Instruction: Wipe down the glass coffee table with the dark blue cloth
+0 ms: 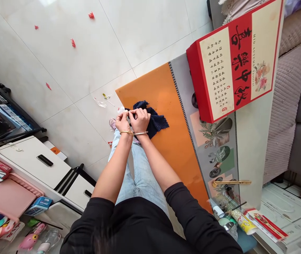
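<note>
My left hand (123, 121) and my right hand (140, 119) meet at the fingertips over the orange table top's corner edge. Both are closed in a pinch. Whatever sits between the fingertips is too small to make out. A dark navy knitted cloth (158, 123) lies crumpled on the orange surface, under and beside my right hand, partly hidden by it. A small whitish, see-through scrap (121, 110) shows just beyond my left fingers; whether it touches them I cannot tell.
A large red and cream gift box (240, 60) stands on the table's right part. A wooden-handled brush (231, 182) and a yellow can (242, 222) sit nearer. Red scraps (72, 43) dot the tiled floor. White drawers (34, 158) stand at left.
</note>
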Demonstrator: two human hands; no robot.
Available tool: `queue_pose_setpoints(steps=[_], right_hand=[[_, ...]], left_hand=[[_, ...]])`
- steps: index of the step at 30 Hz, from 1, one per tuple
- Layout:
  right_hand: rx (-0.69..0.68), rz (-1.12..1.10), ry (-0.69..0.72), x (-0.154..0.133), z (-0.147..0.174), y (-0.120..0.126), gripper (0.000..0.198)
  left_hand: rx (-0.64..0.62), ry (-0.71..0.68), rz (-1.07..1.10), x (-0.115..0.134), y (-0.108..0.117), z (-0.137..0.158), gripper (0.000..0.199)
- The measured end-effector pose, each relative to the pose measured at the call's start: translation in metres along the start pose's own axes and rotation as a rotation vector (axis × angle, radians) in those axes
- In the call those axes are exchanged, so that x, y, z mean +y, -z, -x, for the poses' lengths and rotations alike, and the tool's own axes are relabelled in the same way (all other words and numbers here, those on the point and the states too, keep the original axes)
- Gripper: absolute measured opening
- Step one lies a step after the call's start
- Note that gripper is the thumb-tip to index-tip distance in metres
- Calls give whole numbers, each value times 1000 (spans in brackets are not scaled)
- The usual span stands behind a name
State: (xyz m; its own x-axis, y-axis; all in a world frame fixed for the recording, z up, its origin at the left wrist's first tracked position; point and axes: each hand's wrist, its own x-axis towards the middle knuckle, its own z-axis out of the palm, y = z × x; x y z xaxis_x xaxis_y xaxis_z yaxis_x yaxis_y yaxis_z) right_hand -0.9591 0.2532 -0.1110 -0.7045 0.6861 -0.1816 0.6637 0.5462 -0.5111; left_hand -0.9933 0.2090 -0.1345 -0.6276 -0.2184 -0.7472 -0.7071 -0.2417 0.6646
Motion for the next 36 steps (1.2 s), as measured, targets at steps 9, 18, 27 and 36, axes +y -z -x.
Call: queue_pose_setpoints(steps=[9,18,27,36], right_hand=[[45,36,-21,25,41,5,28],[66,4,-44,-5,-3,-6,23],[39,19,-6,10,20,0,25],[89,33,-54,20,38,-3,24]], left_hand=[[55,62,-31,-20,17,37,24],[11,-48,21,2,-6,-3,26],[-17,-100,-68,-7,4,15,26],[-10,-69,-85,-15,14,31,20]])
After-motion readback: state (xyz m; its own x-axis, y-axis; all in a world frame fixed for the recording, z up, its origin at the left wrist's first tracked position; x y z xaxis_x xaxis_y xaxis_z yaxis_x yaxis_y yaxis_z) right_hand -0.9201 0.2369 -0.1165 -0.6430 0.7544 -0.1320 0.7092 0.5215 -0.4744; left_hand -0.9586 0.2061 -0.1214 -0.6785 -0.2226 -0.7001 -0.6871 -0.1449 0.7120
